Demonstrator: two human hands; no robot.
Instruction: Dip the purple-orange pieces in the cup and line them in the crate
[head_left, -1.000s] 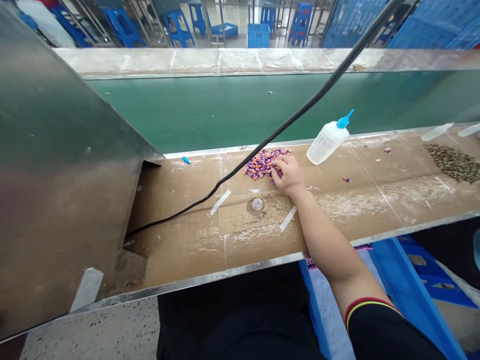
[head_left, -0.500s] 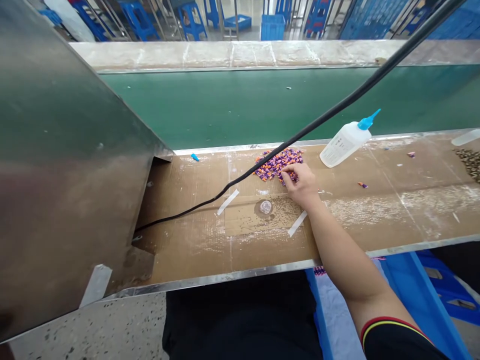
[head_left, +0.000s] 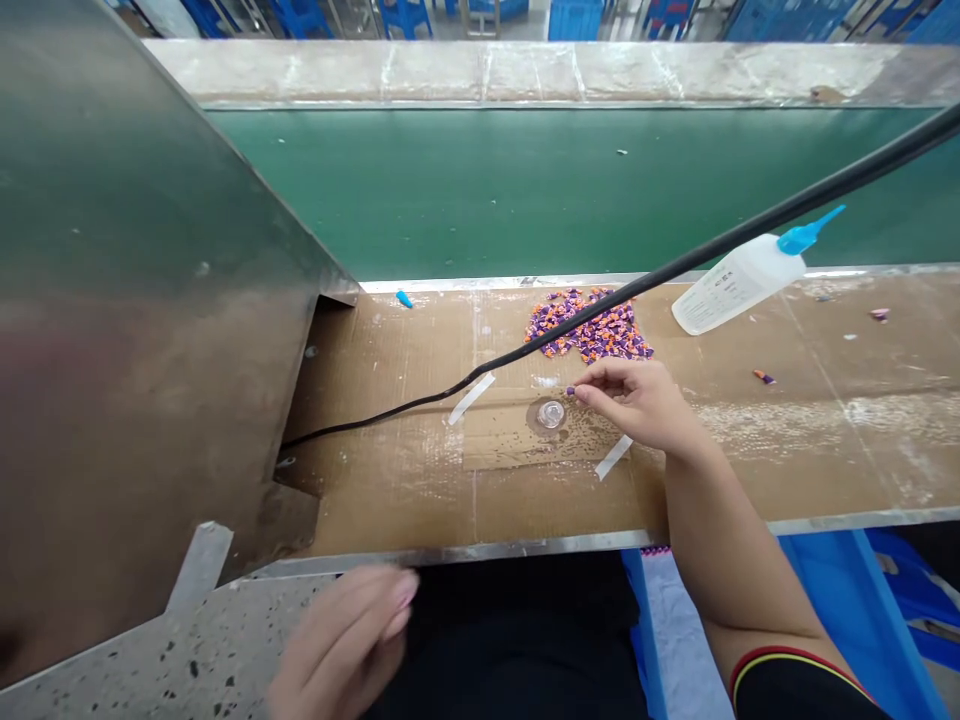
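My right hand [head_left: 637, 400] pinches a small purple piece [head_left: 571, 391] between thumb and fingertips, just right of a small clear round dish [head_left: 551, 414] on the cardboard. Behind the hand lies a pile of small purple and orange pieces [head_left: 592, 325]. My left hand [head_left: 349, 640], blurred by motion, is in front of the bench's near edge with its fingers curled together; whether anything is between them is too blurred to tell. A white bottle with a blue nozzle [head_left: 739, 285] stands tilted in the picture at the right of the pile.
A black cable [head_left: 480, 372] crosses above the cardboard-covered bench [head_left: 390, 500]. At the left rises a metal housing [head_left: 150, 300]. A green belt [head_left: 450, 190] runs behind the bench. Loose pieces [head_left: 763, 377] lie at the right, and a blue crate [head_left: 855, 590] is below.
My right hand has moved from the pile toward the clear dish, with a purple piece now visible in its fingers. My left hand has come into view at the lower left. The camera view has shifted.
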